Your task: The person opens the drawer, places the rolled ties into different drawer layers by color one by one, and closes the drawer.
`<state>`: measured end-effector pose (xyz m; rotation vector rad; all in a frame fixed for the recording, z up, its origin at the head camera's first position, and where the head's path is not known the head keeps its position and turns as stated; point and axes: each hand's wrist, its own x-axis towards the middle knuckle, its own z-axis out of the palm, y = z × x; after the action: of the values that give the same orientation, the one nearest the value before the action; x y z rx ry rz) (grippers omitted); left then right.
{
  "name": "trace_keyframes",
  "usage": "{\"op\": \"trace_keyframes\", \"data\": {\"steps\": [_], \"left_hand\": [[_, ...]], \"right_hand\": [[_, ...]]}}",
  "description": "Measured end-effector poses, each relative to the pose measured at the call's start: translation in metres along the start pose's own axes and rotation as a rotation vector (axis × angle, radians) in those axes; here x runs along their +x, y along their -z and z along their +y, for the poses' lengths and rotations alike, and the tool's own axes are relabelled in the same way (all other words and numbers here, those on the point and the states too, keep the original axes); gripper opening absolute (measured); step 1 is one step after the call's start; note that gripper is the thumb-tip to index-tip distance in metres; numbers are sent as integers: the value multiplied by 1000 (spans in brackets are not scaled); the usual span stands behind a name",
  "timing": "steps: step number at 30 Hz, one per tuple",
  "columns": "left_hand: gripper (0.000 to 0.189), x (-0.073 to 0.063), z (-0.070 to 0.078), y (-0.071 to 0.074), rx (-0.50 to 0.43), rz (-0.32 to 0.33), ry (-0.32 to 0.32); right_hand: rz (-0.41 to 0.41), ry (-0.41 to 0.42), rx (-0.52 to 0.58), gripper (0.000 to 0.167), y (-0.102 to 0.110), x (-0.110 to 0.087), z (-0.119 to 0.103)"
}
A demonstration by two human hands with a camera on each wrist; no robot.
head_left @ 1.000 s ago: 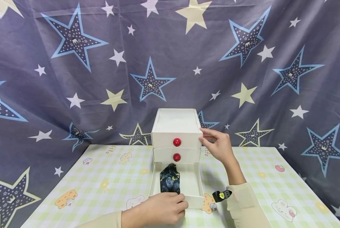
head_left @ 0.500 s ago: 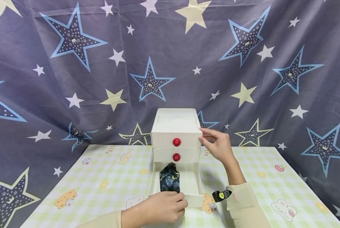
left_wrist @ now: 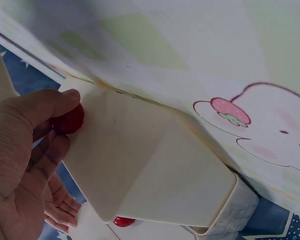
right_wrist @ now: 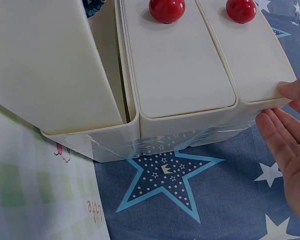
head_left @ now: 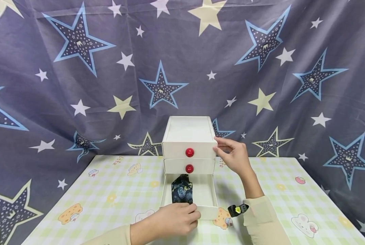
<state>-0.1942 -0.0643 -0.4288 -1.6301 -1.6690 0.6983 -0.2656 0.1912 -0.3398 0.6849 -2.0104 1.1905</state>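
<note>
A white drawer unit (head_left: pixel 188 129) stands on the table, its upper two drawers closed. Pulled out below them is the bottom drawer (head_left: pixel 204 194), holding a dark folded cloth (head_left: pixel 182 190) with a blue and yellow pattern. At that drawer's front, my left hand (head_left: pixel 174 219) pinches its red knob (left_wrist: pixel 70 120) between thumb and fingers, as the left wrist view shows. My right hand (head_left: pixel 234 154) grips the unit's upper right front corner, thumb on the front and fingers along the side (right_wrist: pixel 277 127). The left hand covers part of the drawer front in the head view.
Red knobs (head_left: pixel 189 152) stick out from the upper drawers. A checked cloth with cartoon prints covers the table (head_left: pixel 115 190). Behind hangs a dark curtain (head_left: pixel 182 51) with stars. A black and yellow tag (head_left: pixel 238 210) is at the right sleeve.
The bottom drawer has slid slightly inward, with my left hand moving forward on its knob. My right hand has stayed at the corner.
</note>
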Motion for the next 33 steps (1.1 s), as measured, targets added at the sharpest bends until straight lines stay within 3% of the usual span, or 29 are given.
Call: {"op": "trace_keyframes", "data": {"steps": [12, 22, 33], "left_hand": [[7, 1, -4, -1, 27, 24, 10], [4, 0, -2, -3, 14, 7, 34], [4, 0, -5, -4, 6, -6, 35]], "right_hand": [[-4, -3, 3, 31, 0, 0, -3], [-4, -17, 3, 33, -5, -2, 34], [-6, -6, -10, 33, -3, -2, 32]]}}
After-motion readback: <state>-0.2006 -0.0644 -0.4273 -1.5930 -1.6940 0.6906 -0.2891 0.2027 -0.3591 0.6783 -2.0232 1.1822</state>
